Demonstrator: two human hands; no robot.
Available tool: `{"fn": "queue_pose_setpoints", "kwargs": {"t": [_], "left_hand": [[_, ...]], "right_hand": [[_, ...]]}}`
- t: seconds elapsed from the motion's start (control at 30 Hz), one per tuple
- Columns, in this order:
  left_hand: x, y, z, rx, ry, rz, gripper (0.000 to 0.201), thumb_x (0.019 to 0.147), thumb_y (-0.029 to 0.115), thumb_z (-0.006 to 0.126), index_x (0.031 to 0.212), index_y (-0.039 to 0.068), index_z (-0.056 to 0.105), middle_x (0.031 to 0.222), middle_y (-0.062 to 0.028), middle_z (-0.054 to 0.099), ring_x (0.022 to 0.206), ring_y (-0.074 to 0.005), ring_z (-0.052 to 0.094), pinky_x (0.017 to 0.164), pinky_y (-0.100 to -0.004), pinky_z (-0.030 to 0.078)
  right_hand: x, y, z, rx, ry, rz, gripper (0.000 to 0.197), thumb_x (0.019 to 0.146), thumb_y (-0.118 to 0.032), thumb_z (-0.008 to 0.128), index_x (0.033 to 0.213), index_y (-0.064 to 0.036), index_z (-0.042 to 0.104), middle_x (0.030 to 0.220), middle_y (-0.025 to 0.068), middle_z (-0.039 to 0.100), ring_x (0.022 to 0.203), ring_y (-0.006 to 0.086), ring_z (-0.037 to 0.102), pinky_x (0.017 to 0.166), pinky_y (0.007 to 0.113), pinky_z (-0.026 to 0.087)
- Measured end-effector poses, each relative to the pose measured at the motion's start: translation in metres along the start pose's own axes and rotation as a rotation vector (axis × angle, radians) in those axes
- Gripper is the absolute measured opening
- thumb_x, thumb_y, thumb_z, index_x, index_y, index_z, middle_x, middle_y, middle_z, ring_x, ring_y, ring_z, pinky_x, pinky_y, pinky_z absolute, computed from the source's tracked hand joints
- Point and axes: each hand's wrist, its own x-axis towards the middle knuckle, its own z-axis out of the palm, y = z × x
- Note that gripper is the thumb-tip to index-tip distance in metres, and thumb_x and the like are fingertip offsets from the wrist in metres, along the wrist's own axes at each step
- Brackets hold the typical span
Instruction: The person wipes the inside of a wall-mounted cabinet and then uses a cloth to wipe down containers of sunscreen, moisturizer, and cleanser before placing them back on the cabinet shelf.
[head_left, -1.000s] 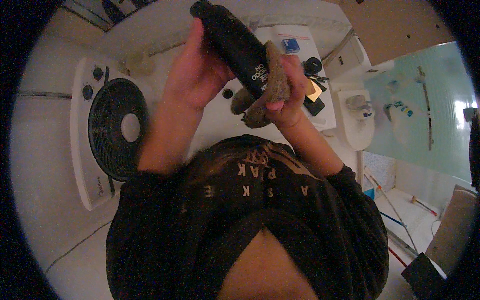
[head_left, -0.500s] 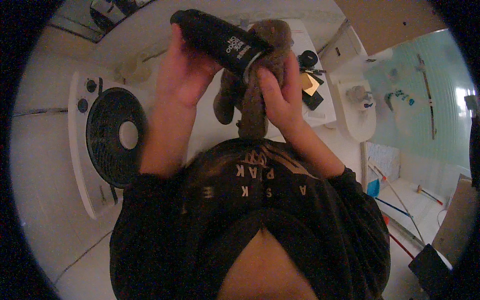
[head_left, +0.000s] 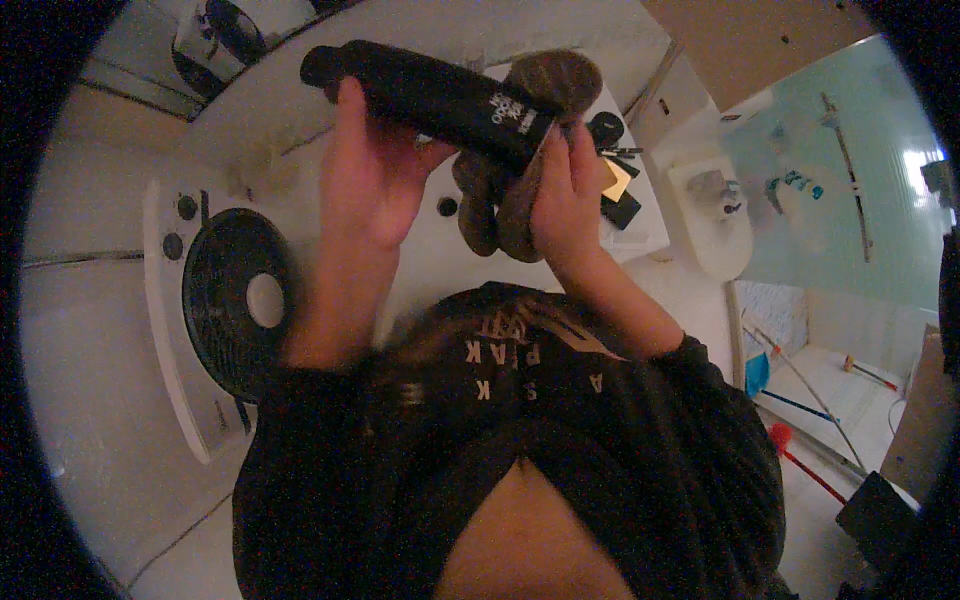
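A black cylindrical can (head_left: 430, 95) with a narrower black end at the left lies tilted across my hands, pale lettering near its right end. Wrapped around its underside is my left hand (head_left: 375, 190). My right hand (head_left: 568, 200) is closed on a brown plush toy (head_left: 555, 82), whose rounded upper part shows behind the can and whose limb-like lobes hang below. The can's right end rests against the plush and close to my right fingertips; whether they touch the can I cannot tell.
Below my hands is a white sink counter (head_left: 425, 270) with a dark round hole. On its right lie a gold square packet (head_left: 616, 180) and black items. A black round-grilled appliance (head_left: 235, 300) stands left; a white toilet (head_left: 715, 225), blue dustpan (head_left: 757, 375) and red brush (head_left: 782, 436) are right.
The can has swung flatter, its right end shifting right and down. The plush has moved slightly right, its lower lobes drawn up. Both hands keep their hold.
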Motion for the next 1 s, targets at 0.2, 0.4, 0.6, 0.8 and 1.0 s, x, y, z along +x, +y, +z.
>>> {"fn": "queue_pose_setpoints", "kwargs": {"t": [0.2,0.4,0.6,0.8,1.0], "left_hand": [[0.0,-0.006,0.023,0.195,-0.085,0.26,0.04,0.084,0.012,0.06,0.12,0.01,0.043,0.107,-0.0066,0.055,0.1,-0.0215,0.053,0.083,-0.0399,0.049],[0.0,-0.025,0.033,0.704,-0.175,0.408,0.07,0.071,0.0,0.07,0.129,0.005,0.031,0.119,-0.01,0.047,0.108,-0.0219,0.049,0.084,-0.0364,0.048],[0.0,-0.038,0.046,0.94,-0.261,0.442,0.088,0.066,0.006,0.076,0.135,0.004,0.021,0.128,-0.0133,0.04,0.114,-0.0256,0.046,0.086,-0.0372,0.047],[0.023,-0.007,0.112,1.108,-0.454,0.562,0.093,0.065,0.006,0.077,0.136,0.003,0.017,0.131,-0.0155,0.038,0.116,-0.0275,0.045,0.088,-0.0403,0.046],[0.087,0.064,0.253,0.784,-0.582,0.816,0.084,0.068,0.0,0.071,0.135,0.002,0.02,0.128,-0.0131,0.041,0.115,-0.0248,0.045,0.099,-0.0365,0.037]], "right_hand": [[0.015,0.008,-0.008,0.748,0.06,0.518,0.05,0.093,-0.043,0.03,0.121,-0.005,0.044,0.113,0.016,0.055,0.103,0.0324,0.054,0.087,0.044,0.044],[0.019,0.017,-0.018,0.757,-0.018,0.559,0.048,0.091,-0.046,0.033,0.113,-0.0065,0.05,0.101,0.0106,0.058,0.088,0.0239,0.058,0.076,0.038,0.048],[0.028,0.044,-0.04,0.251,0.041,0.272,0.047,0.094,-0.042,0.029,0.113,-0.0039,0.05,0.097,0.0101,0.057,0.084,0.0217,0.056,0.076,0.034,0.047],[0.046,0.021,-0.065,0.146,0.063,0.226,0.047,0.094,-0.039,0.03,0.121,-0.0021,0.043,0.107,0.0146,0.052,0.095,0.0231,0.053,0.084,0.034,0.043],[0.034,0.001,-0.075,0.464,0.102,0.516,0.046,0.089,-0.024,0.049,0.13,-0.008,0.035,0.116,0.0101,0.05,0.102,0.0215,0.051,0.086,0.033,0.045]]}}
